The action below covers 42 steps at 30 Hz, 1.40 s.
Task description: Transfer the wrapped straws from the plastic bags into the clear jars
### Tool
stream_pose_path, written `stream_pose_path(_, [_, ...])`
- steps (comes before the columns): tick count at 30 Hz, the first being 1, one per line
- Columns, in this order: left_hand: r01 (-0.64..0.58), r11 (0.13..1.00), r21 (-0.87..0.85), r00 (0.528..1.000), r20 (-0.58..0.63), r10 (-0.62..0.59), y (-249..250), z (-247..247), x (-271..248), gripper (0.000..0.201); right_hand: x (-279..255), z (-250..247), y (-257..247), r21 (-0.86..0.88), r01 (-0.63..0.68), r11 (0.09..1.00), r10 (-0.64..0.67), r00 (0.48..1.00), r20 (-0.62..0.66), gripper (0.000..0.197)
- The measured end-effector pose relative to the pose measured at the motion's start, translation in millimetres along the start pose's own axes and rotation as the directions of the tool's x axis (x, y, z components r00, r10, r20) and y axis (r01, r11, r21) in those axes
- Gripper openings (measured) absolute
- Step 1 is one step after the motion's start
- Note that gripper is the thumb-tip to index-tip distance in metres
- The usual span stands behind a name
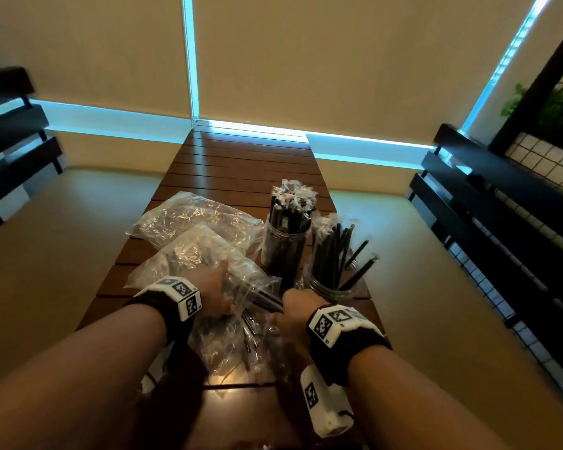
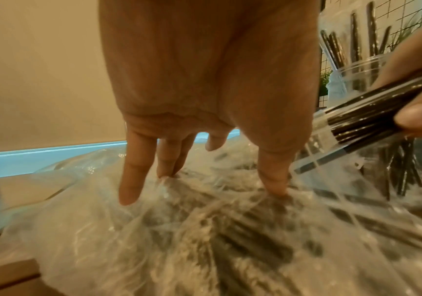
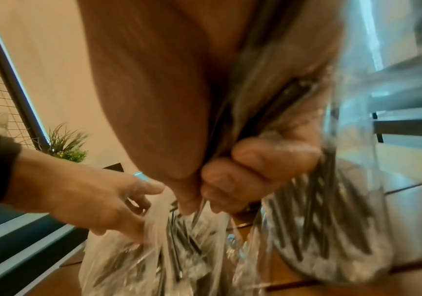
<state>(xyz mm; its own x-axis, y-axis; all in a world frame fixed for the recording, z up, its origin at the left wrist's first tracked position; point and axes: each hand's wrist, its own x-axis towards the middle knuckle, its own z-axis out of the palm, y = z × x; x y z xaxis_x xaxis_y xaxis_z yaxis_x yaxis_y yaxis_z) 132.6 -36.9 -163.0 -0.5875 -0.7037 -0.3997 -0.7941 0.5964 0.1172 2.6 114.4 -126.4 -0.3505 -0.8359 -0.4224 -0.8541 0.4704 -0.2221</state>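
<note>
Two clear plastic bags lie on the wooden table (image 1: 241, 164). My left hand (image 1: 213, 287) presses the near bag (image 1: 189, 258) down with straight fingers (image 2: 128, 180); black wrapped straws show through the film (image 2: 230, 230). My right hand (image 1: 293, 310) grips a bundle of black wrapped straws (image 1: 267, 300) at the bag's mouth, fist closed round them (image 3: 242, 176). The bundle (image 2: 372, 120) sticks out of the right hand (image 2: 417, 112) toward the bag. Two clear jars stand just beyond: the far jar (image 1: 285, 248) is packed with straws, the near jar (image 1: 332, 284) holds several leaning ones.
The second bag (image 1: 189, 216) lies crumpled behind the near one. The table is narrow, with floor on both sides. Dark benches (image 1: 501, 222) stand to the right and left. A wire grid and a green plant (image 1: 553, 105) are at the far right.
</note>
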Motion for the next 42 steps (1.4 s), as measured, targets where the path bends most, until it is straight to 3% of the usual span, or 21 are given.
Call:
stream_pose_path(7, [0.145, 0.986, 0.077, 0.983, -0.123, -0.135, 11, 7, 5, 0.12, -56, -52, 39, -0.168, 0.022, 0.985, -0.017, 0.999, 0.03, 0.043])
stream_pose_path(12, [0.194, 0.963, 0.189, 0.926, -0.358, -0.116, 27, 2, -20, 0.083, -81, -72, 69, -0.157, 0.013, 0.988, -0.012, 1.0, 0.002, 0.036])
stream_pose_path(14, [0.199, 0.956, 0.214, 0.919, -0.378, -0.106, 35, -2, -29, 0.066, -91, -78, 76, -0.128, 0.008, 0.992, -0.014, 0.999, -0.045, 0.041])
stream_pose_path(18, [0.052, 0.993, 0.106, 0.909, -0.417, -0.003, 58, -22, -49, 0.043, -101, -79, 74, -0.039, 0.107, 0.993, -0.113, 0.971, -0.209, 0.03])
stream_pose_path(20, [-0.181, 0.963, -0.2, 0.916, -0.392, 0.091, 72, -39, -62, 0.036, -98, -71, 65, 0.054, 0.17, 0.984, -0.146, 0.94, -0.308, 0.025])
stream_pose_path(22, [-0.373, 0.728, -0.575, 0.922, -0.317, 0.222, 82, -57, -77, 0.043, -90, -61, 54, 0.133, 0.226, 0.965, -0.158, 0.907, -0.391, 0.026])
stream_pose_path(24, [-0.426, 0.46, -0.779, 0.898, -0.304, 0.317, 86, -76, -92, 0.05, -85, -51, 43, 0.207, 0.29, 0.934, -0.165, 0.867, -0.47, 0.026])
stream_pose_path(29, [-0.349, -0.122, -0.929, 0.862, -0.369, 0.346, 97, -107, -118, 0.025, -73, -35, 15, 0.303, 0.406, 0.862, -0.159, 0.785, -0.599, 0.036])
stream_pose_path(31, [-0.325, -0.228, -0.918, 0.885, -0.381, 0.267, 111, -116, -122, 0.024, -68, -35, 6, 0.327, 0.425, 0.844, -0.134, 0.758, -0.638, 0.041])
stream_pose_path(34, [-0.425, -0.207, -0.881, 0.888, -0.451, 0.096, 133, -131, -128, 0.033, -66, -40, -1, 0.369, 0.488, 0.791, -0.109, 0.706, -0.7, 0.045])
stream_pose_path(37, [-0.599, -0.073, -0.797, 0.796, -0.603, 0.044, 142, -144, -135, 0.041, -69, -53, -4, 0.391, 0.568, 0.724, -0.093, 0.642, -0.761, 0.044])
stream_pose_path(39, [-0.677, -0.011, -0.736, 0.735, -0.677, 0.048, 144, -155, -143, 0.043, -69, -64, -2, 0.418, 0.54, 0.731, -0.07, 0.668, -0.741, 0.048])
stream_pose_path(42, [-0.773, 0.036, -0.634, 0.635, -0.772, 0.043, 147, -176, -154, 0.046, -69, -72, 8, 0.495, 0.431, 0.754, -0.012, 0.763, -0.646, 0.061])
